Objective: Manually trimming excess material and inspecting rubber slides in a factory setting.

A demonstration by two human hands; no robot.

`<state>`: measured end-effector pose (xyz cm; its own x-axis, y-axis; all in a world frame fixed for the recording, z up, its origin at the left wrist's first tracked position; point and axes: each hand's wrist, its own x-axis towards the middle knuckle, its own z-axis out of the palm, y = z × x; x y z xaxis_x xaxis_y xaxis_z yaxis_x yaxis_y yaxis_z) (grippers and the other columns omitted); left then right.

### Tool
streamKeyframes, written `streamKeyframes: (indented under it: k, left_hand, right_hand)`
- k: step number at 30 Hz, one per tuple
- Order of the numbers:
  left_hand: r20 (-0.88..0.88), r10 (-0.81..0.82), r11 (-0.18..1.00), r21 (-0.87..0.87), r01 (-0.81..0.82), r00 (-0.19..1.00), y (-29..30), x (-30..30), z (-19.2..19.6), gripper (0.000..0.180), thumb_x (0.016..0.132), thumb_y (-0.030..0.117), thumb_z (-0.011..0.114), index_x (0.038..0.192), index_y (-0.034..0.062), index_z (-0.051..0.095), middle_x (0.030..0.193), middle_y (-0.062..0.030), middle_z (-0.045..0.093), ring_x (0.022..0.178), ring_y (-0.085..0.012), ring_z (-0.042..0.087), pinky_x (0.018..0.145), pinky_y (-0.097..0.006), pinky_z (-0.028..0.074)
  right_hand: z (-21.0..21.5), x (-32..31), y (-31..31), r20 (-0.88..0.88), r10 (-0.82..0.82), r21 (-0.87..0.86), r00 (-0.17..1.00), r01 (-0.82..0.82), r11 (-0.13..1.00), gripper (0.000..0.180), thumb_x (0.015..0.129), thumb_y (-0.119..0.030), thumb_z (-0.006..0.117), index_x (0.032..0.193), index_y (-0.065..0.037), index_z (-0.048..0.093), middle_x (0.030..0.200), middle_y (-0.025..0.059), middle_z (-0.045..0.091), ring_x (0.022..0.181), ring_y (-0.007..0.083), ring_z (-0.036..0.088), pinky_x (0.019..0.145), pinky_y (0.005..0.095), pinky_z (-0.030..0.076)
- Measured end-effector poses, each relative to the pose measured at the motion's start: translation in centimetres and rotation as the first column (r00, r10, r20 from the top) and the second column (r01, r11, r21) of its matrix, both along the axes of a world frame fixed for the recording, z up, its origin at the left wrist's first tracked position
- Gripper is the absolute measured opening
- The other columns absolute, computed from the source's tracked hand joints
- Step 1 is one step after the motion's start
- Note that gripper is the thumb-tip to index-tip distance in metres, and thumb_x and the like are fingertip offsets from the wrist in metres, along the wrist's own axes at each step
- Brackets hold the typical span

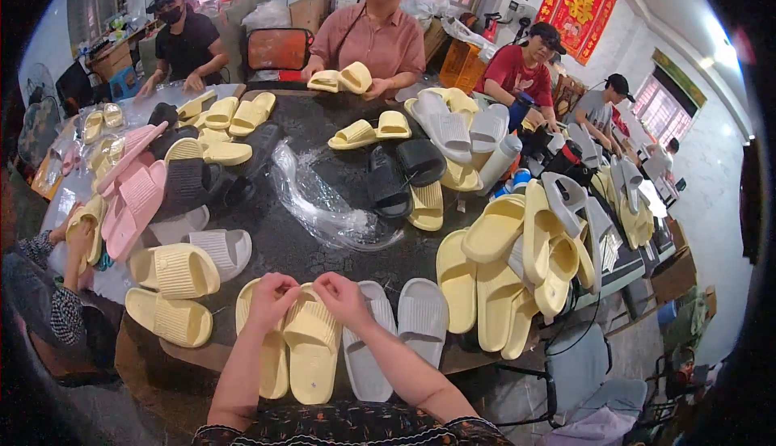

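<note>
A pair of yellow ribbed slippers lies at the near table edge: the right-hand yellow slipper (311, 363) and its mate (273, 368), partly covered by my arm. Above the toe end of the pair, my left hand (273, 296) is closed, thumb and fingertips pinched together. My right hand (343, 298) is pinched the same way, a short gap to its right. What the fingertips hold, if anything, is too small to make out. Beside my right forearm lies a grey pair, one grey slipper (369, 357) partly behind it and another grey slipper (422, 321) farther right.
Yellow slippers (171, 317) lie at left; a yellow and grey heap (485, 292) is at right. Clear plastic bags (315, 195) lie mid-table among black slippers (390, 183). Across the table, a person in pink (372, 38) holds a yellow pair. Other people work around the table.
</note>
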<state>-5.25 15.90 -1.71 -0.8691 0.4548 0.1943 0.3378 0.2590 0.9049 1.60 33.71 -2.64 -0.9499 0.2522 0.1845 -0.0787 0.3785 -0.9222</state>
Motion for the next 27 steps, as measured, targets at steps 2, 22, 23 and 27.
streamKeyframes:
  k: [2,22,23,27]
  left_hand:
    - [0.034,0.04,0.999,0.027,-0.041,0.999,0.0,-0.2,-0.5,0.011,0.078,0.01,0.071,0.085,0.0034,0.066,0.082,-0.0061,0.059,0.076,-0.0158,0.058,0.069,-0.029,0.047]
    - [0.041,0.047,0.998,0.043,-0.049,0.998,0.1,-0.3,-0.5,0.011,0.077,0.01,0.072,0.084,0.0037,0.067,0.08,-0.005,0.06,0.08,-0.0163,0.057,0.069,-0.03,0.048]
    - [0.066,0.032,0.998,0.051,-0.036,0.997,0.3,-0.1,-0.2,0.011,0.077,0.01,0.072,0.084,0.0042,0.067,0.079,-0.0049,0.06,0.079,-0.0169,0.057,0.069,-0.03,0.048]
    - [-0.024,-0.055,0.998,-0.007,0.055,0.998,-0.2,-0.4,-0.6,0.01,0.077,0.011,0.072,0.084,0.0046,0.067,0.079,-0.0049,0.061,0.079,-0.0185,0.056,0.07,-0.03,0.046]
  right_hand:
    - [0.0,-0.2,0.0,0.111,-0.023,-0.138,0.994,0.039,0.99,0.015,0.088,-0.016,0.066,0.093,-0.002,0.064,0.068,-0.0025,0.052,0.061,0.0038,0.044,0.056,0.0222,0.039]
    - [-0.9,-0.4,0.1,0.086,-0.032,-0.146,0.996,0.045,0.988,0.02,0.087,-0.022,0.066,0.093,-0.003,0.065,0.069,0.0069,0.055,0.06,0.0133,0.051,0.055,0.0295,0.042]
    - [-0.8,-0.5,0.2,0.038,-0.008,-0.122,0.999,0.013,0.992,0.02,0.087,-0.022,0.066,0.093,-0.003,0.065,0.068,0.0066,0.055,0.059,0.0129,0.051,0.055,0.0293,0.041]
    - [-0.2,-0.2,-0.2,-0.096,0.027,0.057,0.995,-0.021,0.998,0.02,0.087,-0.022,0.066,0.093,-0.004,0.066,0.066,0.005,0.053,0.058,0.0107,0.048,0.054,0.0282,0.04]
